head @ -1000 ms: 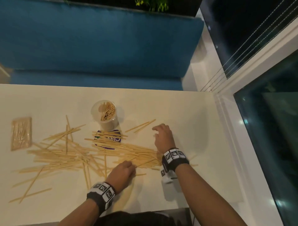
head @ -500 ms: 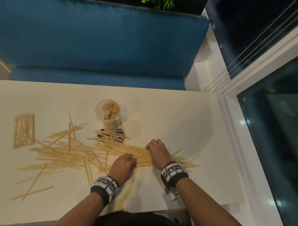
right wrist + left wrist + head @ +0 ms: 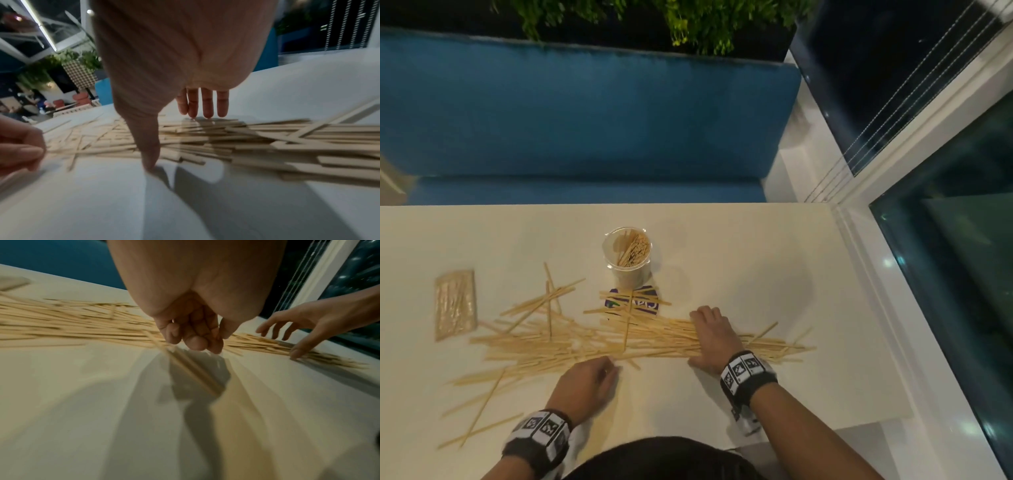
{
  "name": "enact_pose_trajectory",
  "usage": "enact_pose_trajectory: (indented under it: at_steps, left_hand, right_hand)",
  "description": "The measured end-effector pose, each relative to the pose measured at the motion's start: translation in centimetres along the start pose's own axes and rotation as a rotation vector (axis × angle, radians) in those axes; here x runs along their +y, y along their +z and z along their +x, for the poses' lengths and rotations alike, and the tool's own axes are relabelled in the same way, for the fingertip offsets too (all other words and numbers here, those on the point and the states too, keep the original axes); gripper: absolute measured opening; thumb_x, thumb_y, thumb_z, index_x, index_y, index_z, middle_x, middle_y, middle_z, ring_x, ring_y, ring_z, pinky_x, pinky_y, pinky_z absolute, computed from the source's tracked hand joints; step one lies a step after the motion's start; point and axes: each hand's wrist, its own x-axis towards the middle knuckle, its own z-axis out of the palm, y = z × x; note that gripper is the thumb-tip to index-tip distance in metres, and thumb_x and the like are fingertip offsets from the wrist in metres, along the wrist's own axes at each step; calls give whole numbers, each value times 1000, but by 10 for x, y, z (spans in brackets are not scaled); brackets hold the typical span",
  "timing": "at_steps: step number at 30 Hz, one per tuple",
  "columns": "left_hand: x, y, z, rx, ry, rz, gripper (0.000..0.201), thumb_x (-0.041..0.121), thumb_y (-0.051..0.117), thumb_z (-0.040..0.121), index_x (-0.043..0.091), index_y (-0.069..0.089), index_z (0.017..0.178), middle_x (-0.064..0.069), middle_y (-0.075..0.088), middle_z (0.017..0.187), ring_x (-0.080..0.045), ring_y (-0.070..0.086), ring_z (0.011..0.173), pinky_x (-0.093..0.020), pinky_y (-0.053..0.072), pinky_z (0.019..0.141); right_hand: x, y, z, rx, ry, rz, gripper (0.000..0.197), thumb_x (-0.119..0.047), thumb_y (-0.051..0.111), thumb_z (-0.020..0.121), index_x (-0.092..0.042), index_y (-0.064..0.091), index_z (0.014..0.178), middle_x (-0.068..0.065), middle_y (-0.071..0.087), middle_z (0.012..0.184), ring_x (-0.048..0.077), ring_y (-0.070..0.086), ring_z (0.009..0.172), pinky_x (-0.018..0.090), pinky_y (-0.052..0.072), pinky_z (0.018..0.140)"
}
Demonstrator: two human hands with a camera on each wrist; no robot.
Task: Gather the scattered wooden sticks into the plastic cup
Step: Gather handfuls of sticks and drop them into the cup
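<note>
At the bottom of the head view, the left hand [image 3: 585, 383] is hovering at the near edge of the stick heap, its fingers loosely curled; the blurred left wrist view seems to be showing a stick or two angled beneath them, but whether they are pinching it I cannot tell. Right of centre, the right hand [image 3: 712, 337] is lying over the wooden sticks [image 3: 585, 342], fingers straight and spread, fingertips touching down past the heap and thumb planted on its near side, probably bracketing the sticks so they can be raked into a bundle. The sticks are stretching in a band across the middle of the frame on the pale table [image 3: 774, 267], with strays fanning toward the lower left. Just above the band, a purple card [image 3: 650, 306] is lying under several sticks. Beyond it, at centre, the plastic cup [image 3: 627, 253] is standing upright, already holding some sticks. A flat packet [image 3: 454, 305] is sitting at the left.

Bare tabletop is lying open between cup and right edge, giving room to sweep; the table's right edge looks near enough that outward pushes could spill sticks.
</note>
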Motion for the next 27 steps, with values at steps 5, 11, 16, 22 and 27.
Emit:
enact_pose_trajectory:
  at_steps: [5,11,16,22,27]
  left_hand:
    - [-55,-23,-20,2,-131,31,35,41,60,97,24,56,67,7,56,55,-11,55,55,-27,36,52]
    - [-66,-28,-22,22,-158,3,35,36,62,97,25,50,66,6,55,53,-11,51,52,-26,32,50]
    - [-66,-26,-20,17,-205,75,34,41,60,94,26,48,67,6,56,54,-11,52,53,-28,30,50]
    - [-62,-28,-22,13,-245,25,32,43,58,94,25,49,69,5,58,57,-11,52,55,-29,32,52]
    - [-63,-28,-27,30,-239,-42,33,40,60,95,25,48,68,5,56,56,-13,53,56,-30,31,53]
  right_hand:
    - [-28,3,13,0,6,-33,53,-34,75,88,-14,49,131,4,45,130,24,41,118,39,44,103]
    - [-46,6,14,-51,-40,-220,49,11,58,84,2,48,131,19,46,131,34,45,120,40,45,100]
    - [-57,10,10,-53,-29,-309,36,6,40,95,3,47,129,22,49,129,36,47,117,42,44,99]
    - [-58,13,6,-80,-16,-296,38,4,37,96,2,45,133,23,46,135,37,47,119,45,43,100]
    - [-53,7,6,-67,-2,-270,44,7,38,91,0,43,134,21,43,134,36,44,117,43,41,97]
